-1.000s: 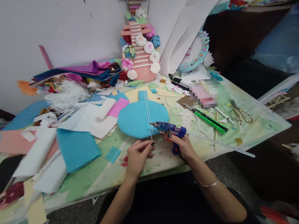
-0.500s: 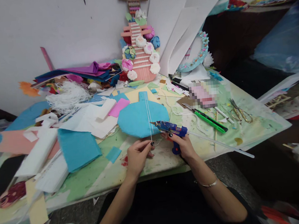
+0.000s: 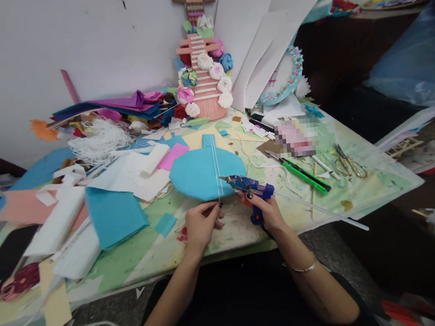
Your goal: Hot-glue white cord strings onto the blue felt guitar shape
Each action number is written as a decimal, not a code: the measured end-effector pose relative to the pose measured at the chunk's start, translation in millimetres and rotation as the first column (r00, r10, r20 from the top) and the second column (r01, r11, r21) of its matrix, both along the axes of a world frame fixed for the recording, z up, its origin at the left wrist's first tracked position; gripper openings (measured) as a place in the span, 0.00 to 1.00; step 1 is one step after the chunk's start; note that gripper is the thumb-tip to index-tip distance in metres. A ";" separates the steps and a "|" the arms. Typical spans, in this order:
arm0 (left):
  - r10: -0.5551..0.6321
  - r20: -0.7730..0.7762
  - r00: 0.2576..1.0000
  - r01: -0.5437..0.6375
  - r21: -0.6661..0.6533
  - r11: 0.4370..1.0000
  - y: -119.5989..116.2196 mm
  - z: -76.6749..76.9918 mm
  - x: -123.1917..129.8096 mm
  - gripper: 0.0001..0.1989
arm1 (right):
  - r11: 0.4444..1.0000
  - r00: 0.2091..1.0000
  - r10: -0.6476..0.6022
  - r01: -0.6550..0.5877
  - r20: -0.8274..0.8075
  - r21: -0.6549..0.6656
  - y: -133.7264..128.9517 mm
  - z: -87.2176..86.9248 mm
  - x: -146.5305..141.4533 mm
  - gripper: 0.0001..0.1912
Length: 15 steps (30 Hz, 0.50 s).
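Observation:
A flat blue paper shape (image 3: 191, 173) with a short neck at its top lies at the middle of the table. White string (image 3: 214, 158) runs down over it in near-parallel lines. My left hand (image 3: 201, 227) pinches the string at the shape's lower edge. My right hand (image 3: 267, 210) is wrapped round a blue glue gun (image 3: 256, 189), whose tip points left over the shape, close to the string. A long clear glue stick (image 3: 322, 209) sticks out of the gun's back.
A green cutter (image 3: 306, 175) and scissors (image 3: 350, 163) lie right on the table (image 3: 136, 273). Folded blue paper (image 3: 115, 216), white paper and a string heap (image 3: 100, 141) lie left. A pink flowered instrument model (image 3: 212, 104) leans on the wall.
My left hand has shifted very slightly up along the string, nearer the shape's lower edge. The glue gun has moved a touch to the right.

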<state>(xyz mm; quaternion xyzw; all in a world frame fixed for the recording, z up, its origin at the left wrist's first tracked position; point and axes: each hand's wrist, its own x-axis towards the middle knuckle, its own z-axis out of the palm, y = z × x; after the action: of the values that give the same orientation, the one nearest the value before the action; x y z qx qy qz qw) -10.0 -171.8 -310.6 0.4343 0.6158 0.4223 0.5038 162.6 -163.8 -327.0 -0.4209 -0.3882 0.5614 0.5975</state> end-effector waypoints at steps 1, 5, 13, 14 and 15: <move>0.005 0.009 1.000 -0.005 -0.008 1.000 0.7 0.0 -0.1 0.15 | 1.000 1.000 0.002 -0.002 -0.007 -0.004 -0.2 0.4 -0.2 0.10; 0.022 0.026 0.999 -0.022 -0.024 0.999 2.7 -0.8 -0.4 0.15 | 1.000 1.000 -0.011 0.011 -0.027 -0.007 -0.6 -0.1 -0.9 0.10; 0.033 0.037 0.999 -0.031 -0.031 0.999 4.9 1.5 0.4 0.15 | 1.000 1.000 -0.009 0.009 -0.006 -0.010 -2.6 4.2 0.2 0.07; 0.035 0.036 0.999 -0.034 -0.029 0.999 4.9 2.1 0.6 0.15 | 1.000 1.000 -0.015 0.015 0.002 -0.015 -2.8 4.9 -0.1 0.08; 0.037 0.035 0.999 -0.036 -0.026 0.999 4.9 2.4 0.7 0.14 | 1.000 1.000 -0.022 0.022 0.007 -0.019 -3.0 5.3 -0.4 0.08</move>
<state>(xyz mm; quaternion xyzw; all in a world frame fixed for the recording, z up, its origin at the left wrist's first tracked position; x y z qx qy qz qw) -9.3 -166.9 -308.2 0.4091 0.6199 0.4311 0.5124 162.2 -166.8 -321.7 -0.4326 -0.3802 0.5570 0.5984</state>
